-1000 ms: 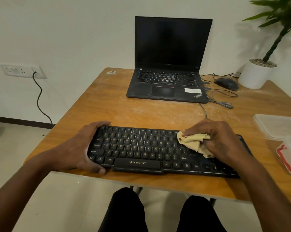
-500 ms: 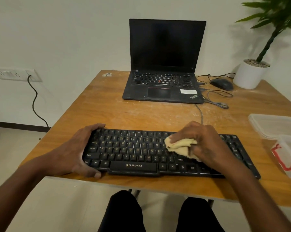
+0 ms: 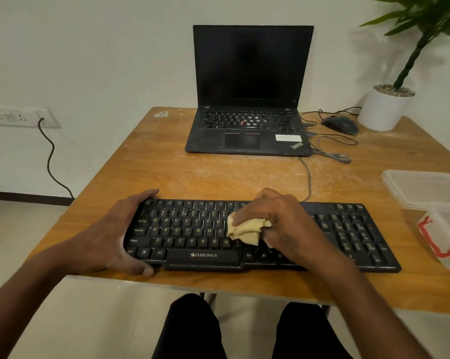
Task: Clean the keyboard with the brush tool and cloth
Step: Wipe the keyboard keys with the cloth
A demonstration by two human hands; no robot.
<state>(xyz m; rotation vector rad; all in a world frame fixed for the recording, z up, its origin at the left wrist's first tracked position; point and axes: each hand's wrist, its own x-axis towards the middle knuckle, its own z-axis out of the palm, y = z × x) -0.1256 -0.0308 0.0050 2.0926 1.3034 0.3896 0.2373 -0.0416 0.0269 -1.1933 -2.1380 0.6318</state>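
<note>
Keyboard [image 3: 244, 234], black with pale lettering and a "ZEBRONICS" mark on its long bar, lies flat along the near edge of the wooden table [image 3: 166, 172]. Since a second ago the right hand [image 3: 278, 221] has carried the cloth [image 3: 245, 230] leftward across the keys, from near the keyboard's right-hand block to just right of its middle, so the keypad end now shows bare. The left hand [image 3: 115, 234] has kept its place on the keyboard's left end.

That left hand wraps the end of the keyboard, fingers curled over the far edge and thumb hooked under the near edge, clamping it. The right hand comes in from the near right with knuckles up, its fingers and thumb bunched tight round the cloth and pressing it onto the middle rows.

The cloth is a soft, pale yellow wad, crumpled into folds. The table is orange-brown wood grain, dusted with whitish streaks beyond the keyboard. Farther beyond the keyboard stands an open black laptop [image 3: 249, 99] with a dark screen, and to the laptop's right a dark mouse [image 3: 340, 124] with looped cables and a round white plant pot [image 3: 383, 107]. Right of the keyboard sit clear plastic containers [image 3: 426, 187], one with a red clip.
</note>
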